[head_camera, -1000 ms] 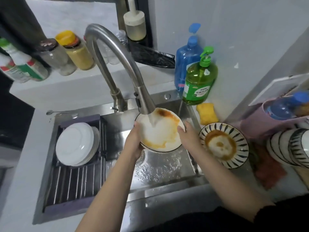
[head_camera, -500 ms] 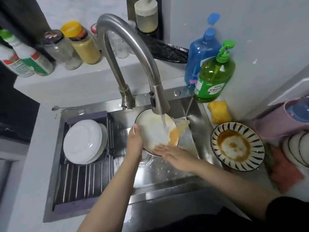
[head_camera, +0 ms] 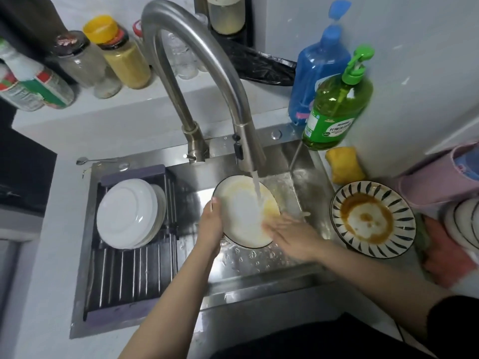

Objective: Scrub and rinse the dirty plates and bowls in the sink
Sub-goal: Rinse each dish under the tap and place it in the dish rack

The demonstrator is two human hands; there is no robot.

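I see the white plate point(head_camera: 242, 218) under the faucet point(head_camera: 207, 81) stream: left hand point(head_camera: 211, 229) fingers clamp its left rim, right hand point(head_camera: 291, 233) fingers flat, together, on its face. Green dish-soap bottle point(head_camera: 337, 107) label unreadable.

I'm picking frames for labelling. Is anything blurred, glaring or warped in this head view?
Head view: right hand smeared by motion on the white plate; steel faucet bowed by wide-angle distortion; wet steel sink glints under water; edges soft.
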